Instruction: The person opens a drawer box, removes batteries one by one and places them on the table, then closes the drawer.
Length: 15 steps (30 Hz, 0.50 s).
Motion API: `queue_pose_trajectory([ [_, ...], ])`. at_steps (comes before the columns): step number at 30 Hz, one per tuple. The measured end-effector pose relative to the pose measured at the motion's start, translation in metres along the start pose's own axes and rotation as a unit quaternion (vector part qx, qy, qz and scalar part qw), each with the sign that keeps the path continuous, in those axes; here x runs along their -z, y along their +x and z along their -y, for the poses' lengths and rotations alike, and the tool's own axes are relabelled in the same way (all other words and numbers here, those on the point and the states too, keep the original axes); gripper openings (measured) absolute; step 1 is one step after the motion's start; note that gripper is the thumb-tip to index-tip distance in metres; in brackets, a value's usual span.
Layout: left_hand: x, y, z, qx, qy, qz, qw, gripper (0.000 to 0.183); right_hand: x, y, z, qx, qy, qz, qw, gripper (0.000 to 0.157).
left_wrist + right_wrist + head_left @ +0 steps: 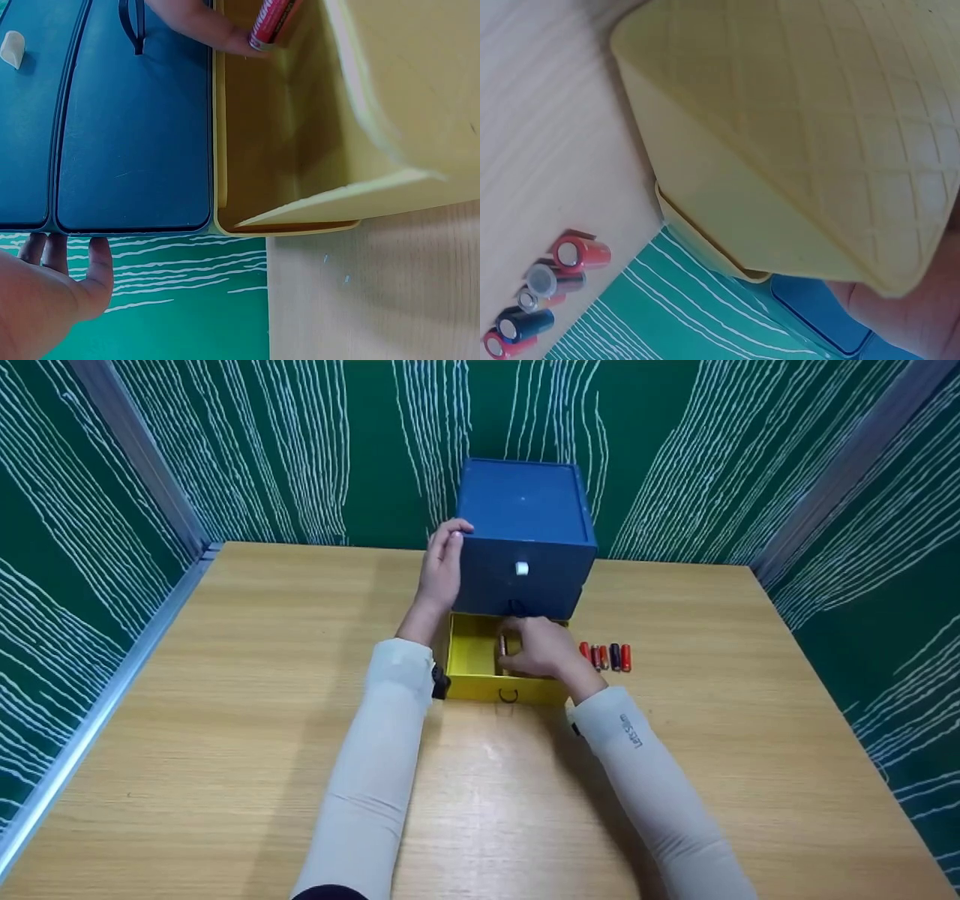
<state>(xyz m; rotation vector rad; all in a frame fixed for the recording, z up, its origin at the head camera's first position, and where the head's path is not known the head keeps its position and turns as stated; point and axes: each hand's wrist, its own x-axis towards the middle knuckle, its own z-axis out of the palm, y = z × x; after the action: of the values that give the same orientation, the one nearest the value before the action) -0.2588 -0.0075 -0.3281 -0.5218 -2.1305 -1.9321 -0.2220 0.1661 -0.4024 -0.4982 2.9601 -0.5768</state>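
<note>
A blue drawer cabinet (525, 506) stands at the back of the table, its yellow bottom drawer (469, 690) pulled out. My left hand (442, 566) touches the cabinet's left side, with fingertips at the top edge; in the left wrist view this hand (56, 296) presses fingertips against that side. Inside the drawer, my right hand (544, 649) pinches a red battery (271, 22) with a silver end. The right wrist view shows part of the right hand (907, 315) behind the yellow drawer wall (727, 202), which hides its fingertips.
Several batteries (615, 657), red and dark, lie in a row on the wooden table (480, 802) just right of the drawer. A white knob (522, 568) sticks out of the upper blue drawer. Green walls with white lines (285, 450) surround the table.
</note>
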Motion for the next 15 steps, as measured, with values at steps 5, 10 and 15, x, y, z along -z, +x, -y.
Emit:
queue_pose_trajectory([
  [5,-0.0001,0.0000,-0.0007,-0.003,0.003,-0.003,1.0000,0.026,0.0026,-0.0019,0.0004,-0.002,-0.008,0.000,1.000,0.042],
  [10,-0.0003,0.0002,-0.0010,0.000,0.006,-0.004,1.0000,0.028,0.0033,-0.0035,-0.0011,-0.002,-0.003,0.002,1.000,0.043],
  [15,-0.0006,0.0003,-0.0009,0.004,0.005,-0.004,1.0000,0.028,0.0033,-0.0051,-0.0043,0.001,-0.006,0.000,1.000,0.042],
])
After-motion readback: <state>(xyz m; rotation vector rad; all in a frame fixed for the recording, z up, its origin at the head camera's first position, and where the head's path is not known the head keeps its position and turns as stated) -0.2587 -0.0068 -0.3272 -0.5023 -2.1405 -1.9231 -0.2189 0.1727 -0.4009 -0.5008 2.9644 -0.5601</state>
